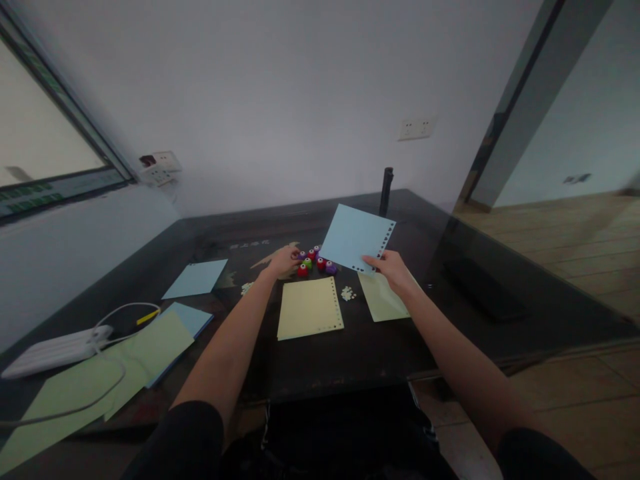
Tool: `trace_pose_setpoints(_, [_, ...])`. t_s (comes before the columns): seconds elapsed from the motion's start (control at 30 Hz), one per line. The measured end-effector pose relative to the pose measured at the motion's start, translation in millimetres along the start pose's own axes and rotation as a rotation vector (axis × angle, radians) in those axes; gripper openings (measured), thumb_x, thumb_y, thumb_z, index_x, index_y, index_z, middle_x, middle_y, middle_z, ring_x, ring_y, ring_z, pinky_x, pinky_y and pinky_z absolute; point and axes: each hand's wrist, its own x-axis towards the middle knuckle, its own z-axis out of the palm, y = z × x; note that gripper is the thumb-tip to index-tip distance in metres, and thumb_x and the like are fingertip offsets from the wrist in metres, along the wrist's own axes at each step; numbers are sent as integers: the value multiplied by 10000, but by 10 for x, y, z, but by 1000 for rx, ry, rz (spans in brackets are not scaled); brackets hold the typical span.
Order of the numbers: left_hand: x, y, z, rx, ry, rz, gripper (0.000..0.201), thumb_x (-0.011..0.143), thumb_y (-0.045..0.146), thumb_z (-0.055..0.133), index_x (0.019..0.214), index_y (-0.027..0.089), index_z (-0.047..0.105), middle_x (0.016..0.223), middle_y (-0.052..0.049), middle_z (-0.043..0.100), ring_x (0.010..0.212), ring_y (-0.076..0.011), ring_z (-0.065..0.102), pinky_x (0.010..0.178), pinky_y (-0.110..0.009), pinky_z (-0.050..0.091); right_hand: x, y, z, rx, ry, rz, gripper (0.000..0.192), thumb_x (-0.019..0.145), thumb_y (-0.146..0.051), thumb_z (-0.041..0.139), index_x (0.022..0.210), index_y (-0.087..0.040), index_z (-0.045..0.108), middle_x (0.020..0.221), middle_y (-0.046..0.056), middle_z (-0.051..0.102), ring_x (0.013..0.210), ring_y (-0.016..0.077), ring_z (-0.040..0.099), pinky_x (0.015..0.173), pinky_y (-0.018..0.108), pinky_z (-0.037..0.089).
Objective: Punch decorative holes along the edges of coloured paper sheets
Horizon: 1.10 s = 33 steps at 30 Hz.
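Note:
My right hand (393, 268) grips a light blue sheet of paper (356, 235) by its lower right corner, holding it tilted above the table. Small shaped holes run along that sheet's right edge and part of its lower edge. At the back middle, my left hand (285, 261) has its fingers closed at a small purple paper punch (301, 255); the grip is partly hidden. Beside it stand several more punches, among them a red punch (303, 270), a green punch (308, 264) and another purple punch (331, 268). A pale yellow sheet (309, 308) with holes along two edges lies in front.
Small piles of paper bits (348, 293) flank the yellow sheet. A pale green sheet (381, 300) lies under my right forearm. Leftward are a blue sheet (196, 279), green sheets (150, 347) and a white power strip (55, 353) with a cable. A black upright object (386, 190) stands behind.

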Motion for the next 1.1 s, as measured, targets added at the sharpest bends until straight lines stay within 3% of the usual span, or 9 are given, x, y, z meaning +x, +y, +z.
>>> trace_pose_setpoints(0.17, [-205, 52, -63, 20, 186, -52, 225, 649, 288, 724, 767, 173, 571, 739, -49, 618, 726, -202, 584, 697, -326, 434, -35, -17, 36, 50, 12, -13, 336, 545, -341, 798, 779, -123, 697, 795, 87, 726, 680, 214, 664, 658, 358, 541])
trace_pose_setpoints(0.23, [-367, 230, -34, -141, 319, -59, 276, 653, 300, 723, 828, 171, 553, 764, -40, 629, 719, -176, 588, 672, -297, 439, -48, -22, 60, 89, 23, -19, 342, 537, -342, 803, 784, -131, 696, 784, 81, 725, 671, 212, 661, 636, 352, 539])
trace_pose_setpoints(0.27, [-461, 354, 7, -279, 314, -37, 300, 661, 293, 715, 881, 172, 551, 793, -36, 638, 719, -161, 594, 658, -278, 443, -53, -24, 72, 103, 29, -24, 342, 533, -341, 805, 782, -133, 695, 776, 78, 723, 664, 209, 658, 625, 346, 536])
trace_pose_setpoints(0.4, [-843, 911, 345, -759, 60, -28, 430, 650, 266, 733, 1044, 188, 581, 917, -39, 659, 730, -126, 602, 637, -234, 450, -69, -33, 104, 123, 44, -43, 352, 524, -353, 804, 774, -133, 689, 755, 66, 717, 623, 185, 637, 591, 317, 521])
trace_pose_setpoints(0.53, [-1083, 1217, 686, -1158, -69, -227, 372, 601, 184, 770, 942, 156, 624, 793, -9, 632, 636, -70, 562, 599, -191, 431, -87, -31, 114, 122, 53, -57, 398, 521, -396, 795, 798, -135, 679, 775, 61, 718, 625, 176, 628, 586, 304, 513])
trace_pose_setpoints(0.63, [-1146, 1228, 735, -1268, -88, -293, 395, 630, 162, 765, 997, 165, 618, 810, -9, 629, 681, -81, 593, 663, -215, 464, -98, -23, 127, 88, 51, -60, 404, 537, -408, 783, 814, -135, 674, 805, 68, 719, 649, 179, 634, 603, 306, 512])
trace_pose_setpoints(0.8, [-1156, 1119, 649, -1321, -145, -320, 263, 724, 181, 707, 975, 153, 631, 952, -52, 644, 771, -97, 611, 758, -251, 476, -100, -1, 151, 35, 45, -95, 421, 555, -434, 771, 840, -140, 672, 839, 77, 719, 688, 192, 646, 643, 315, 512])
trace_pose_setpoints(0.93, [-1159, 1087, 661, -1309, -195, -403, 161, 784, 172, 625, 937, 130, 648, 917, -69, 645, 718, -87, 583, 768, -251, 469, -96, 13, 153, 16, 43, -111, 449, 552, -465, 767, 846, -140, 671, 855, 83, 720, 719, 205, 653, 657, 323, 516])
trace_pose_setpoints(1.1, [-1188, 1141, 661, -1378, -313, -463, 422, 663, -57, 513, 1018, 149, 612, 993, -84, 637, 826, -108, 606, 896, -268, 443, -98, 17, 162, 1, 38, -127, 414, 558, -439, 768, 824, -137, 671, 812, 73, 719, 694, 198, 650, 655, 328, 518])
